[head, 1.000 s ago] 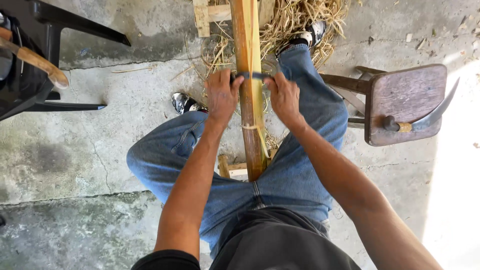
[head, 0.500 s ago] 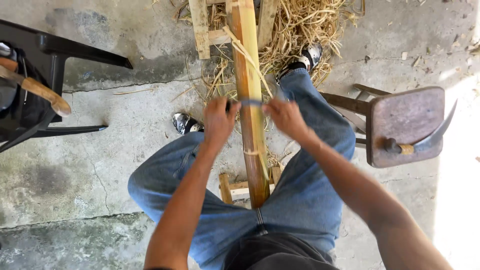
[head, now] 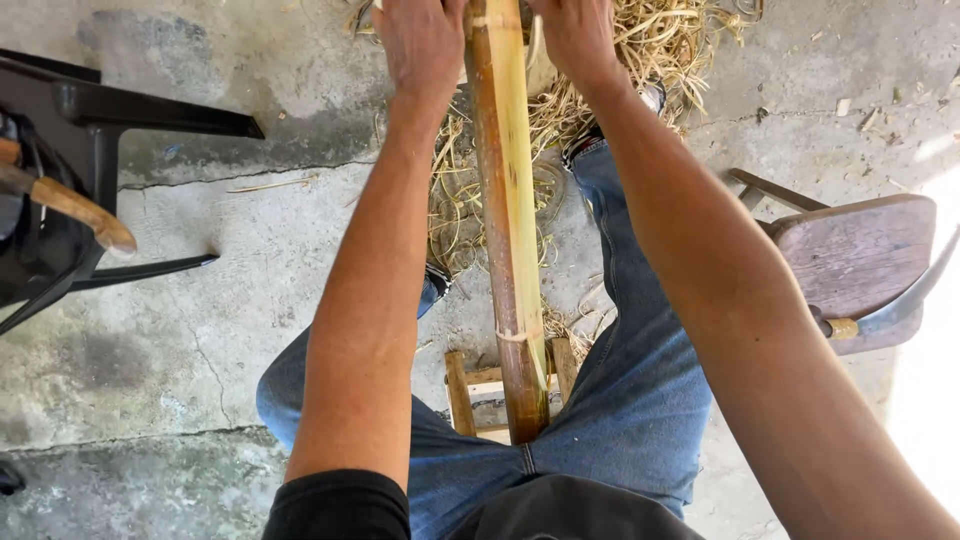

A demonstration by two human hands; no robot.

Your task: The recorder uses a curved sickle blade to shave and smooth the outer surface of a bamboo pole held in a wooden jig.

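A long bamboo pole, yellow-green with brown streaks, runs from between my knees up past the top edge. My left hand is on its left side and my right hand on its right, both at the very top of the view with arms stretched out. Their fingers are curled and partly cut off by the frame edge. The two-handled scraping blade they grip across the pole is hidden by the hands and that edge. A thin peeled strip hangs at the pole's joint.
A heap of dry bamboo shavings lies on the concrete floor around the far end. A wooden stool with a curved blade stands right. A black chair and wooden handle stand left. A small wooden frame sits under the pole.
Both hands have slid the blade away from me along the pole, from near my knees to the far end. My arms are now fully stretched and the view has tipped closer.
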